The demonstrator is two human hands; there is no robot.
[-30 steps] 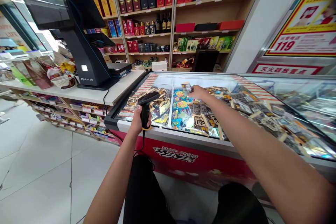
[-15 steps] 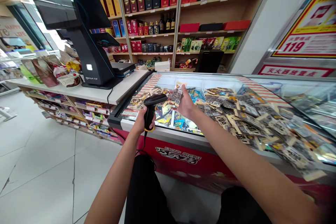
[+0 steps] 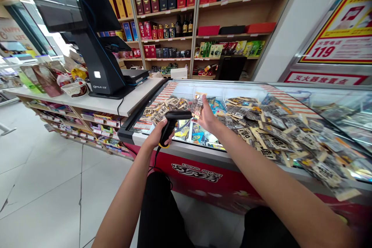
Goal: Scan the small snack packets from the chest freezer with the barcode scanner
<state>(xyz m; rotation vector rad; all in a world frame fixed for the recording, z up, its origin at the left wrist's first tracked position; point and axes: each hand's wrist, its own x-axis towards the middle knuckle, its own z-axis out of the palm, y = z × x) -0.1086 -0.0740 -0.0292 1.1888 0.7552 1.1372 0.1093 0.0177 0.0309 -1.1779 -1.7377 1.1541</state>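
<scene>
My left hand (image 3: 158,135) is closed round the grip of a black barcode scanner (image 3: 174,121) with a yellow trim and a black cord hanging down. The scanner's head points right at a small snack packet (image 3: 197,104). My right hand (image 3: 207,118) pinches that packet upright just above the glass lid of a chest freezer (image 3: 209,153). The packet and the scanner head are a few centimetres apart. Under the glass lie several wrapped ice creams and snack packs.
A black checkout terminal (image 3: 95,35) stands on the white counter (image 3: 116,104) to the left, with snack bags and a bowl beside it. Shelves of boxed liquor and bottles (image 3: 174,11) fill the back wall. The freezer's red front (image 3: 203,178) is before my knees.
My right hand lifted the packet off the right part of the lid and brought it left to the scanner. The scanner has tilted so its head faces the packet.
</scene>
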